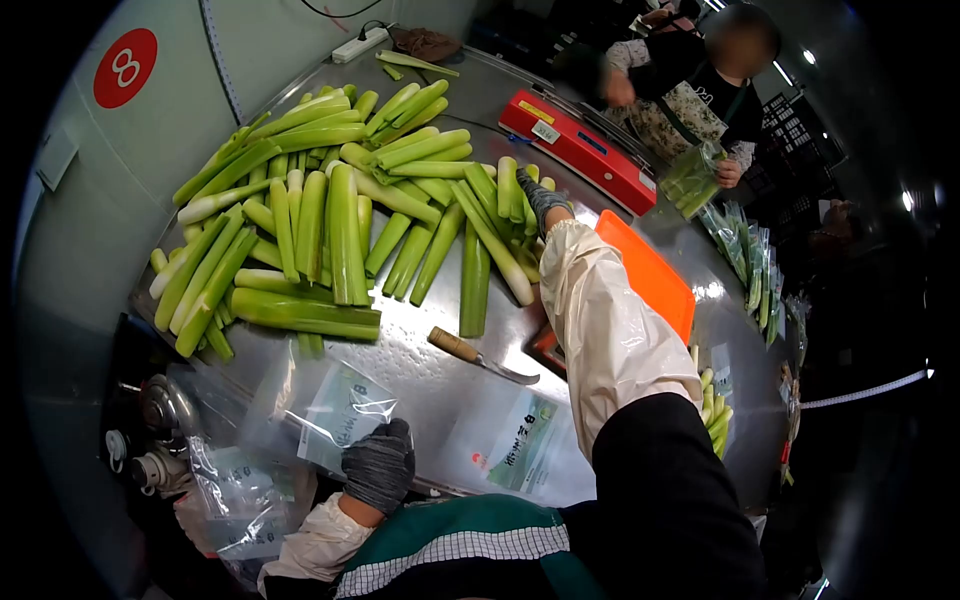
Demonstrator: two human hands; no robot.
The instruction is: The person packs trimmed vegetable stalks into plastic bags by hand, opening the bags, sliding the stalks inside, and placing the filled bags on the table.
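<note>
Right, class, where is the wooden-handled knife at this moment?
In the head view, the knife lies on the steel table just below the picture's centre, between the celery pile and the flat printed bag.

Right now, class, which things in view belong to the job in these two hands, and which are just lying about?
In the job:
green stalks, at the right hand
printed bag, in the left hand

Apparently just lying about:
wooden-handled knife, untouched
power strip, at the back

Right arm (630, 320) stretched forward, gloved right hand (545, 201) far out; gloved left hand (380, 466) low, curled.
</note>
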